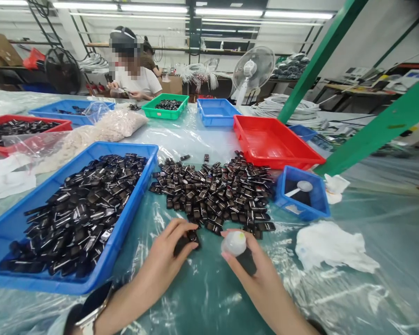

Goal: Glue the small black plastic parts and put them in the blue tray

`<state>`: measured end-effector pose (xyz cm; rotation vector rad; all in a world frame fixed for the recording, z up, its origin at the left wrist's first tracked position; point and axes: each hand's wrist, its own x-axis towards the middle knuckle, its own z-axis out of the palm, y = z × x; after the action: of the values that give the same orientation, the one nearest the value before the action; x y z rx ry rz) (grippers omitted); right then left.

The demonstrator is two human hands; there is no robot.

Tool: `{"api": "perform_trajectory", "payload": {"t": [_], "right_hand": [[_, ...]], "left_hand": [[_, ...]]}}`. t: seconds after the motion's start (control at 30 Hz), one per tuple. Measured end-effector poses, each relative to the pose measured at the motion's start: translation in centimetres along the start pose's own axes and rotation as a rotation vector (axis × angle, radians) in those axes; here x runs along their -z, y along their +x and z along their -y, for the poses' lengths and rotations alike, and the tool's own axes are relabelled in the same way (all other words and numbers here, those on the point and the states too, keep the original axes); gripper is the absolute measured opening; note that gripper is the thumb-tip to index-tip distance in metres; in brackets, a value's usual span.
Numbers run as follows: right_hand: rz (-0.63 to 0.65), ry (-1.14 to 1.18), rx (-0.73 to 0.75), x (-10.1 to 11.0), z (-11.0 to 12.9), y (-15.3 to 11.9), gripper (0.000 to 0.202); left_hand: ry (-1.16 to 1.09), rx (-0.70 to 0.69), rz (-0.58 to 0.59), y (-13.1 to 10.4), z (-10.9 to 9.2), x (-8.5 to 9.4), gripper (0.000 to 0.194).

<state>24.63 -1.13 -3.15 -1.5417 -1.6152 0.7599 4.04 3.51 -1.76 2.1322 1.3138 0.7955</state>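
Observation:
Between its thumb and fingers, my left hand (174, 244) holds a small black part (193, 237), just in front of a loose pile of similar black parts (212, 186). Beside it, my right hand (251, 260) grips a translucent whitish round object (234, 243) with a yellow-green spot on top. A gap of green, plastic-covered table separates the two hands. To the left stands a large blue tray (125, 228) heaped with more of the black parts.
Right of the pile sits a small blue bin (302, 211) with a white scoop. White cloth (335, 246) lies at the right, and a red tray (279, 144) farther back. A green post (380, 123) slants across the right. A person (139, 81) sits across the table.

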Motion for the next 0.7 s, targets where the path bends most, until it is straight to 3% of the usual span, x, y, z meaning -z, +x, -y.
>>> {"api": "perform_trajectory", "payload": {"t": [0.13,0.4,0.6,0.7], "right_hand": [[0.009,0.007,-0.025,0.0,-0.2,0.2,0.027],[0.015,0.024,-0.038,0.1,0.0,0.2,0.026],[-0.002,0.026,-0.018,0.5,0.4,-0.3,0.025],[0.04,0.016,-0.012,0.6,0.4,-0.5,0.025]], "left_hand": [[-0.195,0.103,0.016,-1.0,-1.2,0.6,0.01],[-0.67,0.336,0.171,-2.4,-1.6,0.9,0.025],[-0.569,0.299,0.138,-2.6,-1.3,1.0,0.03],[-0.532,0.31,0.177,-2.5,-1.4,1.1,0.028]]}}
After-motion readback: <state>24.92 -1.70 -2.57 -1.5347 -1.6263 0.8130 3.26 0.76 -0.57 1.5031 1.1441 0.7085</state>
